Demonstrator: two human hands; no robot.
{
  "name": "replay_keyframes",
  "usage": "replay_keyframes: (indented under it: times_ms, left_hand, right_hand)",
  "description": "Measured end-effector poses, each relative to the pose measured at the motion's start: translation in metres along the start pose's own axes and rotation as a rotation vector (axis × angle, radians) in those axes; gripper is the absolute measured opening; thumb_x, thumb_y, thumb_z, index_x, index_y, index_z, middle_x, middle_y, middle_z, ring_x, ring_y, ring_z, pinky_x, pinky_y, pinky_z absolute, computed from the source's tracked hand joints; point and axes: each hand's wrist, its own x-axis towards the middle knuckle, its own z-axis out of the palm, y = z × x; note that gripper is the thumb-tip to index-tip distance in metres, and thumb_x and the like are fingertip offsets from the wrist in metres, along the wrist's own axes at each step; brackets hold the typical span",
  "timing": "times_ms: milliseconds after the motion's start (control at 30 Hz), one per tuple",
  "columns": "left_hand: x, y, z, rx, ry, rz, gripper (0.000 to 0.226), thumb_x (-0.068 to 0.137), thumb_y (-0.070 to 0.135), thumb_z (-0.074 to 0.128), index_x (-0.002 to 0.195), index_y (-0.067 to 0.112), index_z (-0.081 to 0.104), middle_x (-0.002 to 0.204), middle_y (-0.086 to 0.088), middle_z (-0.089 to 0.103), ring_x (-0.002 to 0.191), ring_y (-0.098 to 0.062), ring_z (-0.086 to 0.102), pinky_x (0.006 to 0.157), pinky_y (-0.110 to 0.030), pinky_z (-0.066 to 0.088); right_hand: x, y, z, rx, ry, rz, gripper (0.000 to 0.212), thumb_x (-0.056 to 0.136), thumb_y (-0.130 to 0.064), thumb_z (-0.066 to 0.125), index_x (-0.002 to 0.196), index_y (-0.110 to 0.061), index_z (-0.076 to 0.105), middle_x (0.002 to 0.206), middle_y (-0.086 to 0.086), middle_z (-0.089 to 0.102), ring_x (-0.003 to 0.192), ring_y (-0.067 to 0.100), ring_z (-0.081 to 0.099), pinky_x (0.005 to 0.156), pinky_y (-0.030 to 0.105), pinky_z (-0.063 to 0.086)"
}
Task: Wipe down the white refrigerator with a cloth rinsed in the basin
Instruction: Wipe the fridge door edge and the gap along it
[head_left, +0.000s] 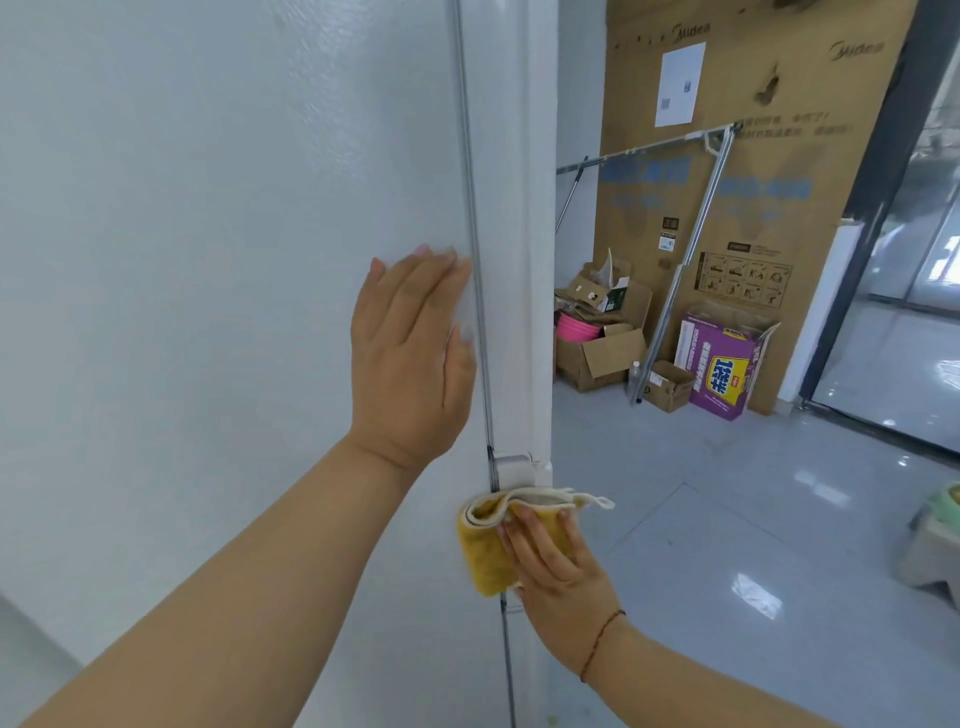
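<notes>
The white refrigerator (208, 260) fills the left half of the view, its side panel facing me and a dark seam running down near its right edge. My left hand (410, 358) lies flat on that panel beside the seam, fingers straight. Lower down, my right hand (556, 566) presses a folded yellow and cream cloth (488, 556) against the fridge's edge, just below a small white hinge bracket (514, 465). The fingers lie straight over the cloth. No basin is in view.
Behind the fridge stands a tall cardboard appliance box (753, 156) with a metal rack (691, 249) leaning on it. Open cartons (602, 353), a purple box (722, 374) and a bottle sit on the glossy grey floor. A pale stool (935, 545) is at right.
</notes>
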Motion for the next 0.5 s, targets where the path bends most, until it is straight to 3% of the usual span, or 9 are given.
replay_keyframes:
  times_ms: [67, 167, 300, 500]
  left_hand:
    - [-0.006, -0.002, -0.002, -0.002, 0.010, -0.009, 0.044, 0.092, 0.015, 0.039, 0.126, -0.004, 0.060, 0.128, -0.018, 0.060, 0.127, -0.032, 0.049, 0.113, -0.055, 0.029]
    - [-0.013, -0.005, -0.004, -0.009, 0.011, -0.027, 0.045, 0.091, 0.015, 0.039, 0.126, -0.004, 0.060, 0.127, -0.018, 0.061, 0.127, -0.031, 0.049, 0.113, -0.056, 0.030]
    - [-0.025, -0.006, -0.004, -0.005, 0.001, -0.046, 0.044, 0.090, 0.014, 0.040, 0.125, -0.003, 0.061, 0.125, -0.018, 0.062, 0.125, -0.032, 0.050, 0.111, -0.056, 0.031]
    - [-0.029, -0.001, -0.001, -0.023, 0.010, -0.063, 0.043, 0.089, 0.013, 0.041, 0.122, -0.003, 0.062, 0.122, -0.018, 0.063, 0.123, -0.031, 0.051, 0.111, -0.055, 0.032]
  right_hand:
    - [-0.021, -0.007, 0.005, -0.015, -0.100, -0.083, 0.074, 0.077, -0.030, 0.062, 0.142, -0.005, 0.035, 0.151, 0.007, 0.029, 0.143, 0.032, 0.015, 0.116, 0.059, 0.004]
    - [-0.025, -0.011, 0.000, 0.024, -0.150, -0.067, 0.080, 0.074, -0.031, 0.061, 0.143, -0.004, 0.030, 0.151, 0.007, 0.029, 0.144, 0.030, 0.014, 0.117, 0.055, 0.006]
    - [0.007, 0.004, -0.019, 0.173, -0.044, 0.064, 0.064, 0.082, -0.028, 0.048, 0.142, -0.005, 0.042, 0.153, 0.009, 0.029, 0.146, 0.026, 0.013, 0.113, 0.053, 0.018]
    - [0.062, 0.027, -0.042, 0.219, 0.167, 0.218, 0.063, 0.083, -0.029, 0.053, 0.140, -0.004, 0.046, 0.150, 0.011, 0.038, 0.142, 0.025, 0.028, 0.110, 0.053, 0.029]
